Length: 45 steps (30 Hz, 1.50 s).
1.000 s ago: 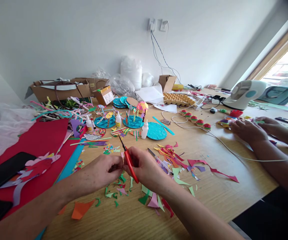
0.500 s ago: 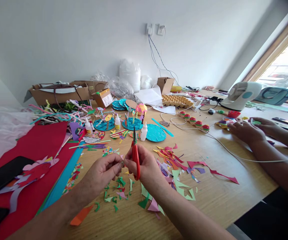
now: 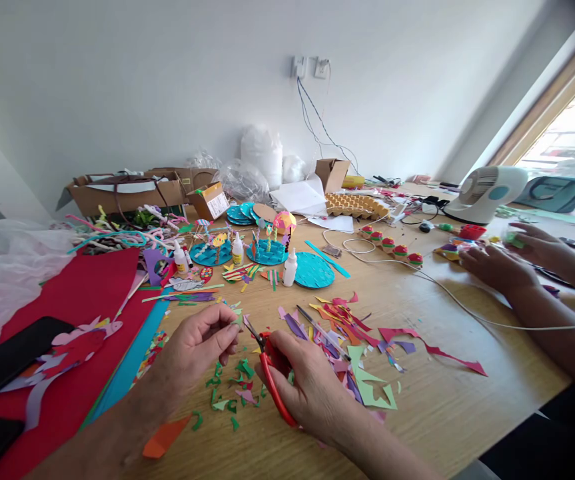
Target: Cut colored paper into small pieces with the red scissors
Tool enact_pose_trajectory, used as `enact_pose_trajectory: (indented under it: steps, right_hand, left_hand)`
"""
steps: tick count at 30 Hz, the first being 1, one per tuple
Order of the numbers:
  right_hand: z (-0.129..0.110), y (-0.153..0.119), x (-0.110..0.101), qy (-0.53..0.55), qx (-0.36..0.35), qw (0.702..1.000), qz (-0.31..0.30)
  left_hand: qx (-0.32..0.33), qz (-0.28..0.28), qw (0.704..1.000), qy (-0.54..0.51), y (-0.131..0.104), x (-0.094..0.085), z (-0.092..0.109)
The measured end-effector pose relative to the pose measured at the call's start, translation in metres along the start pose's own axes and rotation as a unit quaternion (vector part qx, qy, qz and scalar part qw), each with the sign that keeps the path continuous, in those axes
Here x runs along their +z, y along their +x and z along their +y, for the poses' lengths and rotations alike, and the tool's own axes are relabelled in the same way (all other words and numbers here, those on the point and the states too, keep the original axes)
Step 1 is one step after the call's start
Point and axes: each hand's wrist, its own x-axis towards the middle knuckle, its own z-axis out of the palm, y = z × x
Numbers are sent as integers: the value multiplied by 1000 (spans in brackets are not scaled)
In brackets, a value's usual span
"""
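My right hand [image 3: 302, 373] is wrapped round the red handles of a pair of scissors [image 3: 280, 393]. The blades point up and left toward my left hand [image 3: 200, 343], whose thumb and forefinger pinch a small scrap of light green paper [image 3: 238, 320]. The blade tips come right up to the scrap; whether they touch it I cannot make out. Under both hands lie several dark green paper snips [image 3: 244, 367]. Beyond the scissors stand a white glue bottle [image 3: 290, 268] and a round turquoise disc [image 3: 313, 270].
Red paper sheets [image 3: 72, 293] and a black phone-like object [image 3: 17, 353] lie left. Coloured scraps [image 3: 344, 317] and a pen [image 3: 324, 333] are right of my hands. A white cable [image 3: 447, 290] crosses the table near another person's hands [image 3: 500, 267]. Decorated turquoise discs [image 3: 212, 253] stand behind.
My right hand has moved down and right, turning the scissors from upright to pointing left at the paper scrap. My left hand stays pinched, nearly in place.
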Motion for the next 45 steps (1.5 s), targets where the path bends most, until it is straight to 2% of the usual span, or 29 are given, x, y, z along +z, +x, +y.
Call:
enact_pose_trajectory:
  steps: [24, 34, 45]
  right_hand:
    - [-3, 0, -1, -26, -14, 1000, 2]
    - [-5, -6, -2, -15, -27, 1000, 4]
    - [-7, -9, -6, -33, -20, 999, -34]
  left_hand:
    - [-16, -49, 999, 15, 1, 4, 6]
    - [-26, -77, 996, 25, 1, -2, 6]
    - [-30, -131, 988, 76, 1, -12, 9]
